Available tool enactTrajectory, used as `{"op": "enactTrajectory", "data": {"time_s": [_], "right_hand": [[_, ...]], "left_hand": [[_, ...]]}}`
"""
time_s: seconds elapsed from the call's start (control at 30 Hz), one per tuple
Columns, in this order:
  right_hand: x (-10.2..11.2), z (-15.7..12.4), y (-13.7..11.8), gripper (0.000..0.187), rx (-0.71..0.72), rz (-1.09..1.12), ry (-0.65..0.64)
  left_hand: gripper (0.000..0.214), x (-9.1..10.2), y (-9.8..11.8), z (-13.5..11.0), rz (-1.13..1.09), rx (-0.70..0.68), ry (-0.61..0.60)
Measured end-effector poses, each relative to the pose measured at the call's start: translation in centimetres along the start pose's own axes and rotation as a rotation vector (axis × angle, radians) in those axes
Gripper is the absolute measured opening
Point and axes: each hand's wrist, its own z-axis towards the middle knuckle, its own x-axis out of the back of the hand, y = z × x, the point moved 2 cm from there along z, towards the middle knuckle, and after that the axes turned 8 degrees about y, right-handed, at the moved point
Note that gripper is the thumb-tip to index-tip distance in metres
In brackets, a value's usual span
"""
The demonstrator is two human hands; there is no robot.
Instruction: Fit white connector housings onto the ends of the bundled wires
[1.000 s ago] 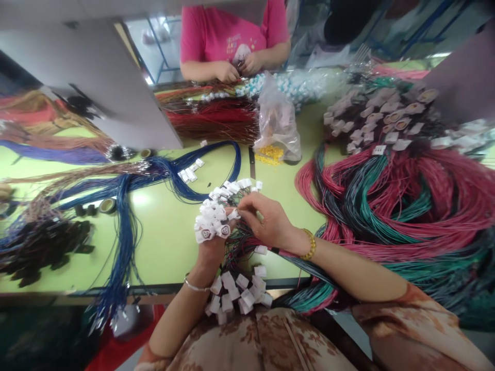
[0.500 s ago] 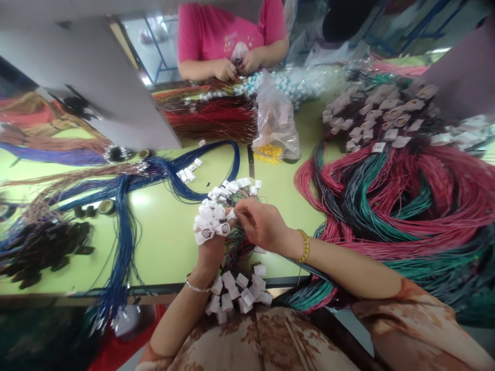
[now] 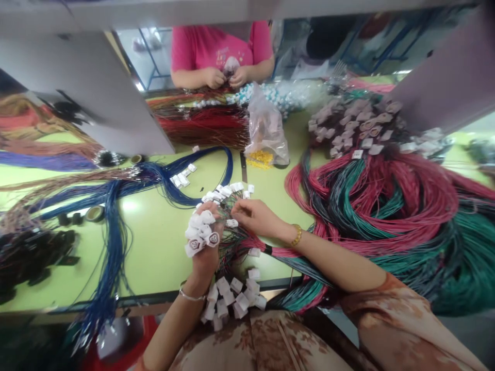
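Observation:
My left hand (image 3: 208, 257) is closed round a bunch of thin wires, with white plastic connectors (image 3: 201, 226) massed over its palm and fingers. Further white connectors (image 3: 228, 191) fan out on their wires beyond its fingertips. My right hand (image 3: 257, 219) is bent in a pinch just right of the bunch. A single white connector (image 3: 232, 223) lies at its fingertips; the exact grip is partly hidden by the fingers. Below both hands, more white connectors (image 3: 232, 299) hang at the table edge. Pink, black and green wires (image 3: 286, 252), bound with black tape, run rightward under my right forearm.
Large coils of pink and green wire (image 3: 371, 206) cover the right side. Blue wires (image 3: 114, 226) drape over the front edge at left, near tape rolls (image 3: 95, 213). A plastic bag (image 3: 266, 123) with yellow pieces (image 3: 260, 158) stands ahead. A co-worker in pink (image 3: 222, 56) sits opposite.
My right hand has drawn slightly away from the left, and a white connector now shows apart from the bunch at its fingertips. The whole view has shifted a little.

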Motion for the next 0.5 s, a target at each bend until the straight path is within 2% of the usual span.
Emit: {"op": "enactTrajectory", "data": {"time_s": [0.07,0.17,0.2,0.27,0.37,0.5], "right_hand": [[1.9,1.0,1.5,0.013,-0.049,-0.101,0.031],[5.8,3.2,4.3,0.016,-0.165,-0.411,0.320],[6.9,3.9,5.3,0.017,-0.220,-0.533,0.383],[8.3,5.1,7.0,0.017,-0.297,-0.671,0.425],[8.7,6.0,8.6,0.015,-0.314,-0.682,0.408],[8.3,5.9,8.8,0.011,-0.267,-0.632,0.399]], "left_hand": [[0.022,-0.3,0.2,-0.4,-0.077,0.037,-0.007],[0.034,-1.1,0.4,-0.7,-0.227,0.157,-0.020],[0.039,-1.4,0.4,-0.7,-0.272,0.209,-0.015],[0.042,-1.8,0.5,-0.7,-0.316,0.298,0.001],[0.039,-2.0,0.5,-0.6,-0.281,0.371,0.007],[0.039,-1.8,0.3,-0.7,-0.240,0.413,-0.022]]}}
